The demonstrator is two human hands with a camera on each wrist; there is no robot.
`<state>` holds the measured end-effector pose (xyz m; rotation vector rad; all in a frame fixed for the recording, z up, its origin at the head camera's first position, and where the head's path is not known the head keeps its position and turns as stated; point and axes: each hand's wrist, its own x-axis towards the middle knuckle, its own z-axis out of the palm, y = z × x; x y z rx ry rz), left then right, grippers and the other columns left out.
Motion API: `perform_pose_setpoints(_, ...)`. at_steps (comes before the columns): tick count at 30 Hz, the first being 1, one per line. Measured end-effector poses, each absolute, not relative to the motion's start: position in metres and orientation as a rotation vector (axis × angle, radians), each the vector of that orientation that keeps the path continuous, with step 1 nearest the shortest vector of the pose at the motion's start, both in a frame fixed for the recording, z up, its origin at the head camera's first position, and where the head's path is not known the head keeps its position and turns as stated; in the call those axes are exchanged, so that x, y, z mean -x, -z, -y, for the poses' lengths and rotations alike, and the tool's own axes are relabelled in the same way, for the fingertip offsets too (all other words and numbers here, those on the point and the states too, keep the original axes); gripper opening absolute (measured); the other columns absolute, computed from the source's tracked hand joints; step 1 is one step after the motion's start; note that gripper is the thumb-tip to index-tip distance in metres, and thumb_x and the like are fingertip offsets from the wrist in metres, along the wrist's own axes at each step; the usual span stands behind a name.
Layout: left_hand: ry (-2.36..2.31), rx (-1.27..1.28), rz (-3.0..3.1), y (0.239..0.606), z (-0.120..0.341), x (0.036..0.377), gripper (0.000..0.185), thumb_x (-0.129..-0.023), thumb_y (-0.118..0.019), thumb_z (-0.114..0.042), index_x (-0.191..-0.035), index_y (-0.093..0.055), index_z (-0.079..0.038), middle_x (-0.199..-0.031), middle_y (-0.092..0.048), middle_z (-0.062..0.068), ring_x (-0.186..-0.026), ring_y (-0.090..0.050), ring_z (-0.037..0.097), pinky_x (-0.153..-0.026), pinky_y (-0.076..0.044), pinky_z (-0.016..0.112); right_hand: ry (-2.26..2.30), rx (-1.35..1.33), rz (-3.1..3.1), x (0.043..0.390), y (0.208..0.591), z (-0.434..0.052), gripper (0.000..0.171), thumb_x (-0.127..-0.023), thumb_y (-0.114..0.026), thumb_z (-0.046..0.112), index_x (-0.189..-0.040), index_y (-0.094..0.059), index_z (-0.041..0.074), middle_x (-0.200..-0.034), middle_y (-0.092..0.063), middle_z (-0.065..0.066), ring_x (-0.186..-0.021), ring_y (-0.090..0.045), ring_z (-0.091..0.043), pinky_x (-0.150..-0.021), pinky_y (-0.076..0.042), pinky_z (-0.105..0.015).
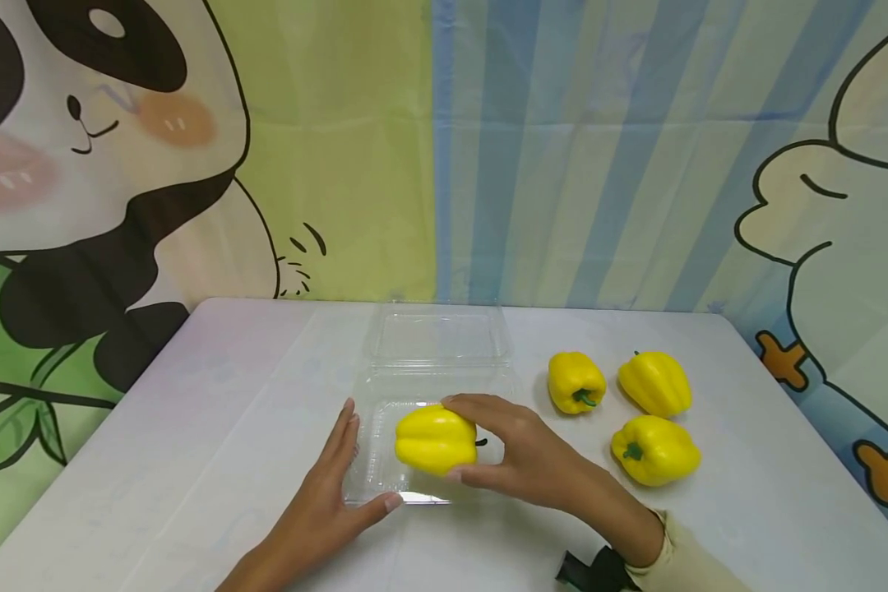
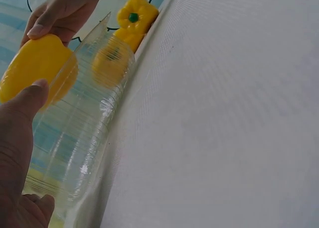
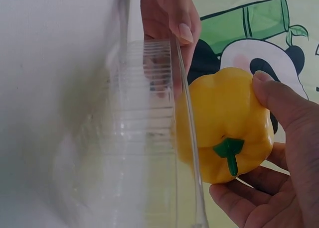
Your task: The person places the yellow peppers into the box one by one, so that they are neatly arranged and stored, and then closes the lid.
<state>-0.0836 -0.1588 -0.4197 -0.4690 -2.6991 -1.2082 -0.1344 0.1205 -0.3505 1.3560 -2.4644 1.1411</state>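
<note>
A printed cloth backdrop (image 1: 340, 164), green on one side and blue-striped on the other, hangs behind the clear plastic container, with a large cartoon panda (image 1: 185, 164) on it to the container's left and a pale outlined figure (image 1: 854, 304) far to its right. The white table (image 1: 215, 460) spreads beneath the container and out past it on every side. The container (image 1: 370, 469) lies unfolded, and its hinged lid (image 1: 438, 339) lies back behind the base. At the container's right, the right hand (image 1: 525, 448) reaches in over the base, thumb and fingers grasping a yellow bell pepper (image 1: 432, 441) held above it; whether the pepper's underside touches the container floor cannot be told. Along the container's left side is the left hand (image 1: 333, 485), its fingers straight and grasping nothing, the thumb near the front left corner. A cream sleeve (image 1: 691, 559) covers the right forearm, in front of the container and to its right. Three more yellow peppers, one nearer (image 1: 575, 383), one farther back (image 1: 657, 384) and one in front (image 1: 655, 450), sit on the table to the container's right. A black object (image 1: 595, 571) shows beside the sleeve, in front of the container and to its right. Over the base, the held pepper's stem (image 1: 482, 442) points toward the right palm.
</note>
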Motion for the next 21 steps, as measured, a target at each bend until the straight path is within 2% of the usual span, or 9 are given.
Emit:
perform_pose_setpoints(3,1.194,0.464,2.708,0.419,0.159,0.084,0.110,-0.078,-0.076,-0.055,-0.153,-0.019,0.004,-0.163,-0.002,0.002,-0.143,-0.024,0.029,-0.108,-0.016,0.019,-1.135,-1.365,2.501,0.134,0.353,-0.116,0.066,-0.085,-0.076,0.035,-0.141,-0.050,0.011,-0.140,-0.053,-0.002,-0.127,-0.049,-0.016,-0.100,-0.045,-0.034)
perform_pose_setpoints(9,1.183,0.465,2.717,0.419,0.159,0.085,0.112,-0.078,-0.075,-0.057,-0.152,-0.019,0.005,-0.163,-0.002,0.003,-0.143,-0.024,0.032,-0.107,-0.028,0.049,-1.105,-1.345,2.596,0.132,0.356,-0.108,0.068,-0.084,-0.075,0.043,-0.141,-0.051,0.013,-0.140,-0.051,0.005,-0.127,-0.048,-0.014,-0.102,-0.043,-0.036)
perform_pose_setpoints(16,1.178,0.459,2.725,0.419,0.159,0.086,0.112,-0.077,-0.073,-0.060,-0.151,-0.020,0.006,-0.163,-0.002,0.002,-0.141,-0.028,0.034,-0.105,-0.030,0.048,-1.097,-1.358,2.593,0.133,0.360,-0.099,0.068,-0.084,-0.075,0.042,-0.140,-0.052,0.011,-0.140,-0.052,0.003,-0.128,-0.048,-0.015,-0.103,-0.042,-0.037)
perform_pose_setpoints(21,1.190,0.456,2.726,0.419,0.159,0.087,0.113,-0.077,-0.071,-0.061,-0.152,-0.018,0.005,-0.163,-0.001,0.003,-0.142,-0.024,0.034,-0.105,-0.030,0.051,-1.088,-1.372,2.577,0.134,0.365,-0.094,0.068,-0.085,-0.075,0.041,-0.141,-0.051,0.010,-0.140,-0.051,0.002,-0.128,-0.047,-0.015,-0.103,-0.042,-0.036)
